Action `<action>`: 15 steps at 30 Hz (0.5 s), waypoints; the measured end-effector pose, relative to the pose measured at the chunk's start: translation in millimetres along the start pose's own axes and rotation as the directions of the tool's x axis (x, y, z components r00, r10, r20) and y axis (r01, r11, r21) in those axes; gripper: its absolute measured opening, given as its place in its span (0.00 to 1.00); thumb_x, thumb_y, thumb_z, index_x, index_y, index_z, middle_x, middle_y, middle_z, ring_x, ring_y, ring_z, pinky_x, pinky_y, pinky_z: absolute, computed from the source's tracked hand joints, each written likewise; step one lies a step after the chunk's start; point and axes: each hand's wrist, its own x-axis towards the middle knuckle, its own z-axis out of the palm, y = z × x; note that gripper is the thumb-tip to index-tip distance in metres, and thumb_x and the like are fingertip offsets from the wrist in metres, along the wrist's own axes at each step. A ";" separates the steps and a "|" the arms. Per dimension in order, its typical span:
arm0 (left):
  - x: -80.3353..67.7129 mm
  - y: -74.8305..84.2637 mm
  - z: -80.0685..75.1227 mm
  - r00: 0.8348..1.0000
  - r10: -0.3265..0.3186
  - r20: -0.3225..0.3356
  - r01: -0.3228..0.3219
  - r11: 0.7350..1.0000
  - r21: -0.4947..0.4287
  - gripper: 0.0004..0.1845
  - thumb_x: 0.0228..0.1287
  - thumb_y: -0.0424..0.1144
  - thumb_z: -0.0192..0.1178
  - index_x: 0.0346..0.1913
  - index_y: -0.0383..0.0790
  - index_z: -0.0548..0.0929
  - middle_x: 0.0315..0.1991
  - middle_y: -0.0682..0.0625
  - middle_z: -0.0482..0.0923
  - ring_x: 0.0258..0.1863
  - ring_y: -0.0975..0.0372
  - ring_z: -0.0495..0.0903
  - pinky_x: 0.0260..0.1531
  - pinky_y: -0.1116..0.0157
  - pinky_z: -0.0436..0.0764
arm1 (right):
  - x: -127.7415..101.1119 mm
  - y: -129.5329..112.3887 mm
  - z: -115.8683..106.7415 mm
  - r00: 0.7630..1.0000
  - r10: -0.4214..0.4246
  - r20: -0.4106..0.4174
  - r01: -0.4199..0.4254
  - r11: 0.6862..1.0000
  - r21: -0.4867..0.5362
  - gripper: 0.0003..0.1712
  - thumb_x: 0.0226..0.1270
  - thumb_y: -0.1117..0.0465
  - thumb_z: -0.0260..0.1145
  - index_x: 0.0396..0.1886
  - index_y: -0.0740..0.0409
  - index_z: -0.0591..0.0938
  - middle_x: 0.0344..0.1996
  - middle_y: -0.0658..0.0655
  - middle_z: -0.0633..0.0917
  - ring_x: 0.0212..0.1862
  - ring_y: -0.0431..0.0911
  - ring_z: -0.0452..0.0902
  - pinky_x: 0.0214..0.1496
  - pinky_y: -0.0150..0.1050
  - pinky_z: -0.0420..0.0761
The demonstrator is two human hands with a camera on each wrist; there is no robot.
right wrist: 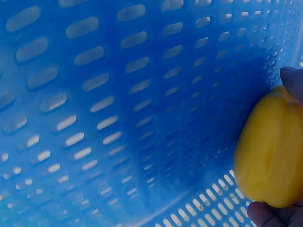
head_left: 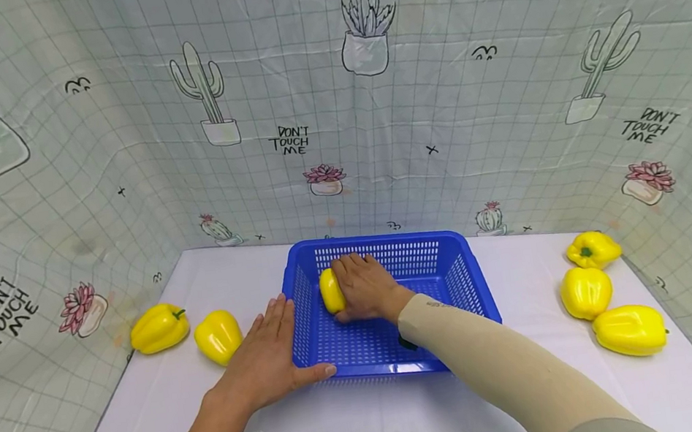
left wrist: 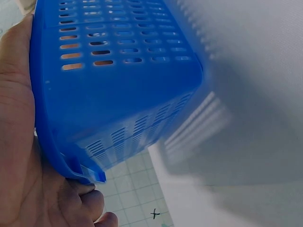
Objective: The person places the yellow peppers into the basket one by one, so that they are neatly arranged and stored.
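Note:
A blue perforated plastic basket [head_left: 394, 368] stands on the white table. Inside it, near the left wall, my right hand [head_left: 365, 287] grips a yellow bell pepper [head_left: 331, 292]. In the right wrist view, thumb and fingertips sit at opposite ends of this pepper [right wrist: 270, 151], close to the basket's slotted wall [right wrist: 156, 85]. My left hand [head_left: 263, 360] lies along the basket's left rim with its fingers straight and the thumb at the front corner. The left wrist view has the palm [left wrist: 16, 118] against the rim, outside the basket's wall [left wrist: 118, 80].
Left of the basket lie two yellow bell peppers, one farther out [head_left: 160, 328] and one beside my left hand [head_left: 218, 337]. Three more, an upper pepper [head_left: 593, 250], a middle pepper [head_left: 586, 293] and a lower pepper [head_left: 631, 331], cluster at the right. A patterned curtain [head_left: 330, 100] surrounds the table.

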 end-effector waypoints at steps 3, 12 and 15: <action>2.3 3.5 1.0 1.000 0.006 0.003 -0.006 1.000 -0.001 0.71 0.57 0.82 0.59 0.83 0.27 0.50 0.85 0.32 0.45 0.85 0.42 0.47 0.84 0.44 0.49 | -5.6 4.6 -2.5 1.000 0.008 0.003 -0.008 1.000 -0.015 0.55 0.55 0.25 0.74 0.67 0.58 0.70 0.56 0.56 0.80 0.58 0.51 0.77 0.60 0.47 0.83; -2.4 7.1 -0.6 1.000 0.013 -0.022 -0.013 1.000 -0.023 0.71 0.56 0.81 0.62 0.82 0.26 0.52 0.85 0.31 0.46 0.85 0.40 0.48 0.83 0.42 0.51 | -27.3 14.6 -42.7 0.998 -0.001 -0.055 -0.004 0.996 -0.092 0.52 0.59 0.28 0.74 0.67 0.62 0.70 0.56 0.59 0.80 0.56 0.52 0.77 0.58 0.47 0.83; -4.2 6.8 -1.7 0.999 0.025 -0.034 -0.026 0.999 -0.034 0.70 0.57 0.80 0.62 0.82 0.24 0.53 0.84 0.29 0.46 0.84 0.39 0.48 0.83 0.41 0.52 | -37.6 19.5 -59.2 0.997 -0.003 -0.079 -0.004 0.996 -0.091 0.48 0.61 0.31 0.75 0.64 0.62 0.71 0.53 0.59 0.80 0.54 0.52 0.77 0.55 0.46 0.83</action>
